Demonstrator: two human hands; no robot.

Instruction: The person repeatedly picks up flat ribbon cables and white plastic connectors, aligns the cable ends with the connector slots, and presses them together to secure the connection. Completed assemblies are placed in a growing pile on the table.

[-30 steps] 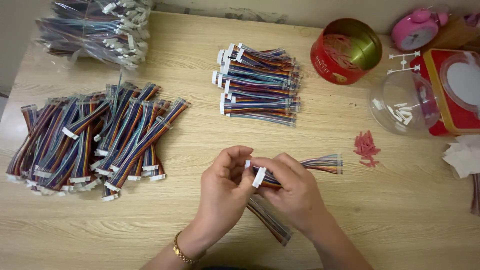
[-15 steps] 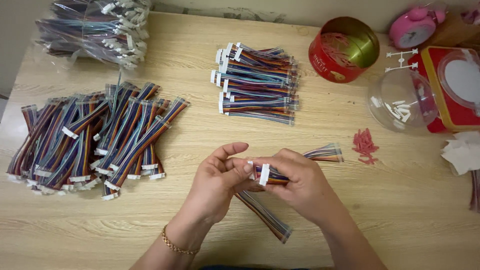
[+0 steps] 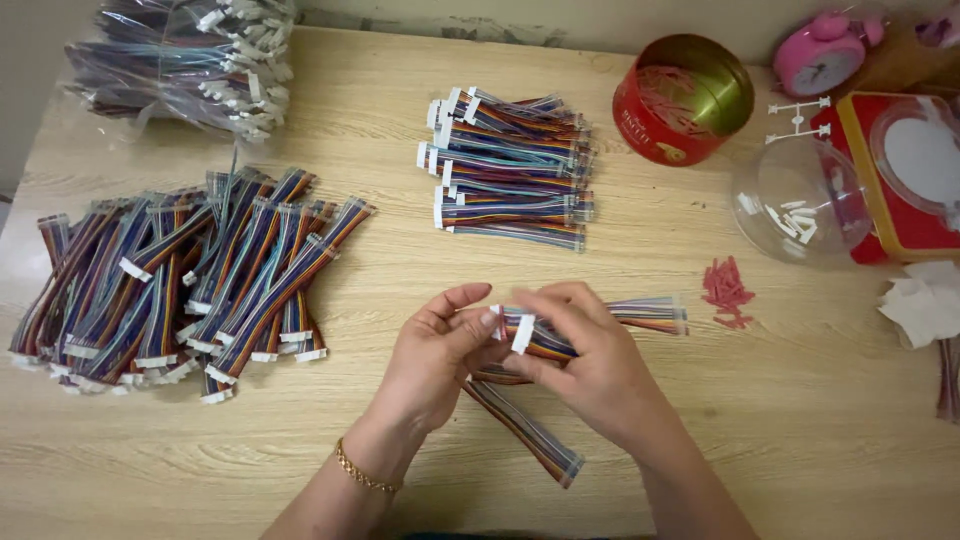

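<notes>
My left hand (image 3: pixel 430 355) and my right hand (image 3: pixel 590 365) meet over the wooden table (image 3: pixel 800 440), both pinching a small bundle of rainbow ribbon cables (image 3: pixel 650 313) with white connectors. The bundle's far end sticks out to the right of my right hand. Another ribbon cable (image 3: pixel 530 435) lies flat on the table beneath my hands, running down and to the right. My left thumb presses the white connector end of the bundle.
A big heap of ribbon cables (image 3: pixel 180 275) lies at left, a neat stack (image 3: pixel 510 170) at centre back, bagged cables (image 3: pixel 190 50) at far left. A red round tin (image 3: pixel 680 100), clear bowl (image 3: pixel 800 200), red pieces (image 3: pixel 728 290), pink clock (image 3: pixel 822 55) and red box (image 3: pixel 905 170) sit right.
Both hands have shifted slightly to the right and turned the bundle; the fingers have regripped at its white connector end. Everything else on the table stays put.
</notes>
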